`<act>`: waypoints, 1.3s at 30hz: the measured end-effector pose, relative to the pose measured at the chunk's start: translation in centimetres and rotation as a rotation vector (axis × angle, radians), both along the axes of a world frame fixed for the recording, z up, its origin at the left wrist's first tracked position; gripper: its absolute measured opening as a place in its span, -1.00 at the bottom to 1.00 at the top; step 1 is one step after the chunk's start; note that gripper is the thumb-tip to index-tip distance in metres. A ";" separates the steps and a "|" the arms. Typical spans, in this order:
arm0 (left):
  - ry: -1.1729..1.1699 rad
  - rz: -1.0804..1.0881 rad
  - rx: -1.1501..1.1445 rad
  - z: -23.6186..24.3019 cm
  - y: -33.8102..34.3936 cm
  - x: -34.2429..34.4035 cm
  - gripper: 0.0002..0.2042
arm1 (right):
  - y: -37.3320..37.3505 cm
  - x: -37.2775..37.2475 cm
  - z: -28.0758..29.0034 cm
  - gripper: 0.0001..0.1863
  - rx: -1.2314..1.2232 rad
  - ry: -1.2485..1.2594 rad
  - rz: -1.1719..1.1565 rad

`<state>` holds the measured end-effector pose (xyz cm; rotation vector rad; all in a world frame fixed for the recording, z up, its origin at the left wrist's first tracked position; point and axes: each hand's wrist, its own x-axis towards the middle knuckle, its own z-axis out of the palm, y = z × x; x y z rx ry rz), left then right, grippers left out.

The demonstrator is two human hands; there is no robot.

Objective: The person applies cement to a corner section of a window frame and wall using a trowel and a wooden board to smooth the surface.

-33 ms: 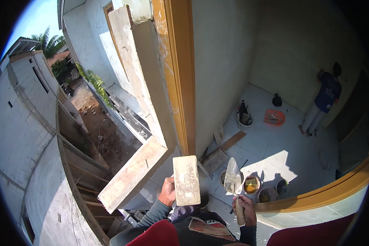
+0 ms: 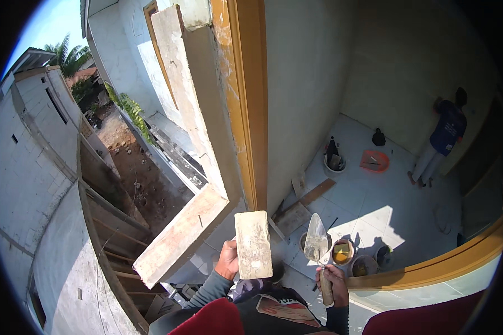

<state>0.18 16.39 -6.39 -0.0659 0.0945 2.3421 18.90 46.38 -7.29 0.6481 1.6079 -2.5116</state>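
My left hand (image 2: 227, 261) grips a pale, worn rectangular board (image 2: 254, 244), like a plasterer's float, by its left side. Its stained flat face shows, and most of my fingers are hidden behind it. To the right, my right hand (image 2: 336, 277) is closed round the wooden handle of a pointed trowel (image 2: 317, 239). The trowel's metal blade points away from me, with a little grey residue near its base. Board and trowel are held apart. Just beyond the board and to its left is the corner of a pale-edged ledge (image 2: 181, 233).
An orange-brown wooden frame (image 2: 252, 111) rises ahead. Below right, on the tiled floor, are several buckets (image 2: 365, 266), loose planks (image 2: 317, 191), a white tub (image 2: 334, 163) and an orange-red basin (image 2: 374, 161). A person (image 2: 450, 125) works at the far wall. Outside left lies a dirt strip (image 2: 142, 178).
The view has shifted very slightly. Both hands keep their holds on the board and the trowel.
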 end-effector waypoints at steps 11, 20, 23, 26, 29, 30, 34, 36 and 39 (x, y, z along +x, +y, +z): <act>-0.118 0.091 0.116 0.6 -1.7 1.8 -0.57 | -1.1 -3.8 3.2 -0.68 -0.048 0.148 0.139; -0.090 0.172 0.075 -1.0 -2.9 1.7 -0.55 | -2.2 -5.6 2.1 -0.67 0.061 0.189 0.179; -0.116 0.244 0.041 -2.0 -1.7 1.3 -0.55 | -2.3 -5.7 2.2 -0.70 0.158 0.130 0.150; -0.136 0.232 -0.007 -3.8 -1.2 1.3 -0.55 | -2.0 -5.2 -0.1 -0.73 0.221 0.124 0.113; -0.046 0.294 -0.275 -4.2 0.0 1.1 -0.59 | -2.0 -4.7 -0.4 -0.71 0.310 0.055 0.092; 0.060 0.354 -0.422 -5.4 0.1 1.2 -0.60 | -1.8 -4.4 -0.2 -0.71 0.301 0.029 0.098; 0.293 0.341 -0.599 -7.5 0.4 0.6 -0.68 | -1.7 -2.4 0.7 -0.75 0.380 0.036 0.063; 0.180 0.288 -0.493 -6.4 1.0 -0.1 -0.71 | -1.6 -1.5 0.3 -0.75 0.436 0.045 0.031; 0.226 0.226 -0.476 -7.5 3.0 -0.3 -0.68 | -0.5 0.1 0.2 -0.77 0.631 0.109 -0.103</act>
